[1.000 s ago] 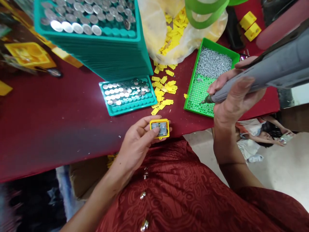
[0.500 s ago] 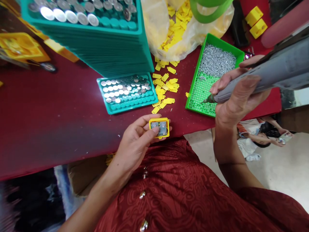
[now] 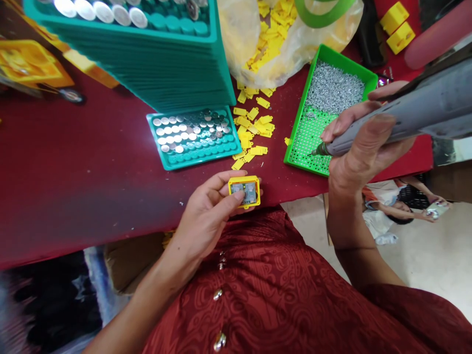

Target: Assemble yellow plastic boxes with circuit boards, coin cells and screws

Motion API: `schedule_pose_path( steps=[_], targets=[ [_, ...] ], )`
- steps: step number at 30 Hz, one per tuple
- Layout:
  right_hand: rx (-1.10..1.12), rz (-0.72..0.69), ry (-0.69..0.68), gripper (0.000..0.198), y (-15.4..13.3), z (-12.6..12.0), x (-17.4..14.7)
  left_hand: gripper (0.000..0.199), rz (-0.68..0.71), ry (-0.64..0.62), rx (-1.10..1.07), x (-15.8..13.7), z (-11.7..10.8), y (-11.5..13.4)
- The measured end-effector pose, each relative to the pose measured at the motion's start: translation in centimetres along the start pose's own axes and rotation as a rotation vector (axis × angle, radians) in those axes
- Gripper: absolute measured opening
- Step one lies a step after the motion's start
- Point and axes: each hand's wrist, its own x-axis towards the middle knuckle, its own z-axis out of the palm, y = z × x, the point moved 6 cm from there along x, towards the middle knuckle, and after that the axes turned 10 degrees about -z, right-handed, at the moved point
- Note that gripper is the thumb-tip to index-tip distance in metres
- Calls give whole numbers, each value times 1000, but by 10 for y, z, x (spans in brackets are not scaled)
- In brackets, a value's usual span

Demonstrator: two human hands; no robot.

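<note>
My left hand (image 3: 210,206) holds a small yellow plastic case (image 3: 245,192) near the table's front edge, thumb pressed on the circuit board seated inside it. The case's inner side faces up. In my right hand (image 3: 363,142) is a grey electric screwdriver (image 3: 413,110), its bit pointing left and down over a green tray (image 3: 291,142). Small silver screws (image 3: 334,88) fill the far part of that tray, and its perforated floor shows at the near part. Whether the bit touches the tray floor, I cannot tell.
A teal tray (image 3: 202,156) of round silver cells lies before a tall stack of teal trays (image 3: 177,69). Yellow tabs (image 3: 254,128) are strewn beside a plastic bag (image 3: 236,29) of more. A person (image 3: 394,201) with a phone shows at the right.
The view has shifted slightly, so the table's things sit a little higher. Both hands keep their holds on the case and the screwdriver.
</note>
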Motion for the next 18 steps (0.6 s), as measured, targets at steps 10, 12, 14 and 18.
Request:
schedule_pose_path(
  steps=[10,12,14,18],
  targets=[
    [250,-42,253,52,2,-4,10,40,-4,9,37,-2,0,-1],
    [261,-54,298,54,1,-3,13,38,-2,6,53,-2,0,-2],
    [316,-96,367,53,-3,-5,16,38,3,6,53,0,-1,-2],
    [514,-40,334,39,-24,-25,25,46,-25,-4,40,3,3,-7]
  ],
)
